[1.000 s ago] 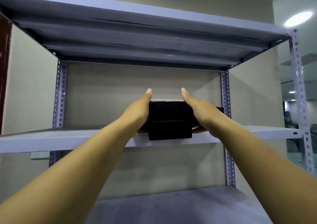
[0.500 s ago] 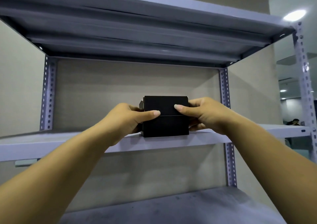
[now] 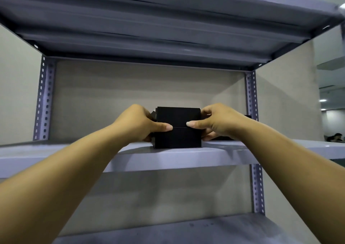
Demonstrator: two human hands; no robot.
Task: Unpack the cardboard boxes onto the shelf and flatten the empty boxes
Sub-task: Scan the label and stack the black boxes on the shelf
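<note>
Black boxes (image 3: pixel 178 128) — grey shelf (image 3: pixel 168 158)

no readable text, labels, numbers or signs anywhere

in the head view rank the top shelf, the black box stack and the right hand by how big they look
1. Top shelf, largest by far.
2. Black box stack.
3. Right hand, only slightly smaller than the stack, so that order is unsure.
</note>
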